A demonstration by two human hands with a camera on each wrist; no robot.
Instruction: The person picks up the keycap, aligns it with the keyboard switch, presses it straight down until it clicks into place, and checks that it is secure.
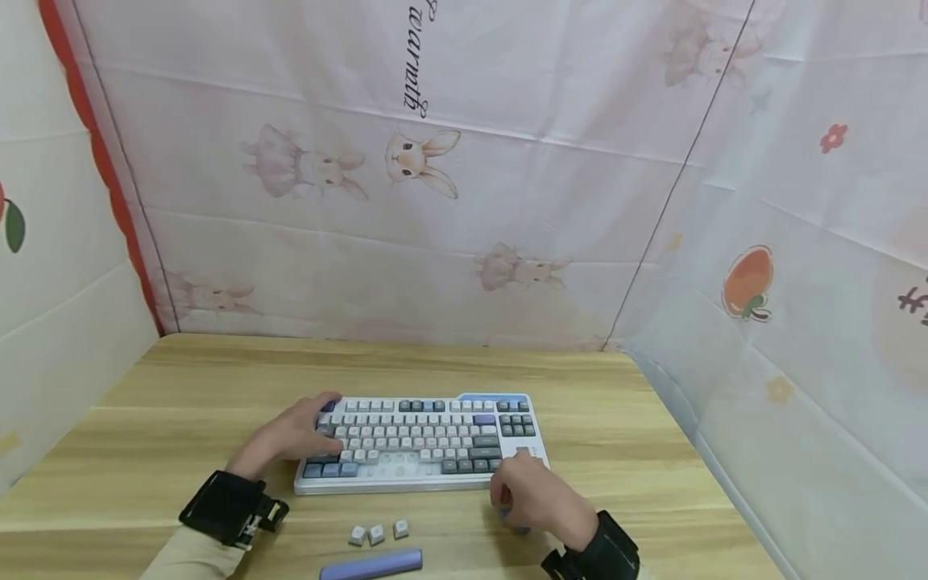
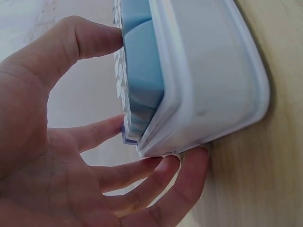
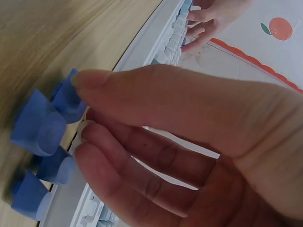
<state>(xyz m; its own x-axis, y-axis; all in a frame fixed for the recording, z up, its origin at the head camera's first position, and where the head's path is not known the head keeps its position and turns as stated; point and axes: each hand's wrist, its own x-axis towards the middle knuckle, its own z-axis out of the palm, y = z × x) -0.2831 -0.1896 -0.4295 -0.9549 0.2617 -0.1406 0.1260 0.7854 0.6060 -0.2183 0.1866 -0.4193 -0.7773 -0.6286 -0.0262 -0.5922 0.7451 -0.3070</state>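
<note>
A white mechanical keyboard [image 1: 406, 486] lies on the table, with a bare switch strip in its bottom row. At its left end rests my left hand [image 1: 300, 431]. In the left wrist view the thumb [image 2: 97, 41] touches the keys, and the spread fingers lie against the upper key and the case side. My right hand [image 1: 532, 493] is at the keyboard's front right corner. In the right wrist view its thumb and finger pinch a blue keycap [image 3: 70, 100]; several more blue keycaps [image 3: 39, 124] stand beside it. The hand hides part of the keyboard's right end.
In front of the keyboard lie a long purple spacebar keycap [image 1: 371, 564] and three small white keycaps, one of them the right-hand keycap [image 1: 401, 528]. The wooden table [image 1: 406, 366] meets a printed cloth [image 1: 464, 201] at the back and sides.
</note>
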